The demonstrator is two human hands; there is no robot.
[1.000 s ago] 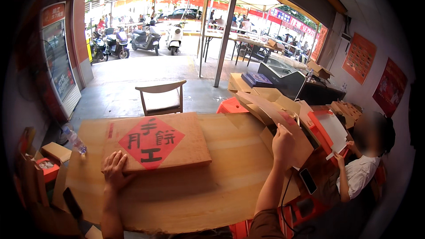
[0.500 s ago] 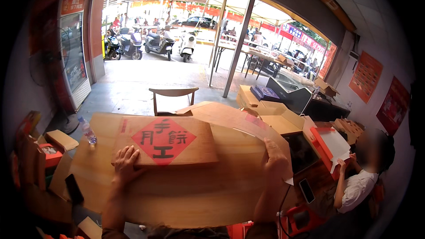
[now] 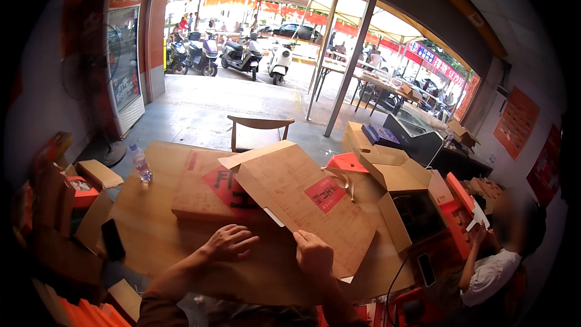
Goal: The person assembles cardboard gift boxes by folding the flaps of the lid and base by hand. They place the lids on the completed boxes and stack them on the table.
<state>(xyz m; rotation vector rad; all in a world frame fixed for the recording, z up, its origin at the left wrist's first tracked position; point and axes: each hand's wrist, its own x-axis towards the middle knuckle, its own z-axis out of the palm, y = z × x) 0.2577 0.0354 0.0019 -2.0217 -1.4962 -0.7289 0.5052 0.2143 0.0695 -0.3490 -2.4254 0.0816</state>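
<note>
Now my right hand (image 3: 313, 253) pinches the flat cardboard sheet (image 3: 308, 203) at its 6 o'clock edge, tilting it up; left hand (image 3: 229, 242) rests open, bracing on the table (image 3: 151, 236).

The flat cardboard sheet (image 3: 308, 203) covers the near right corner of the closed cardboard box (image 3: 203, 188) and half its red emblem. The seated person (image 3: 496, 266) at the table's right edge is blurred.

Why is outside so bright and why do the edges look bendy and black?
Head view: daylight washes out the street beyond the grey post; the fisheye lens bows that post and blackens the corners; the flat brown cardboard sheet under the right hand stays evenly lit and sharp.
</note>
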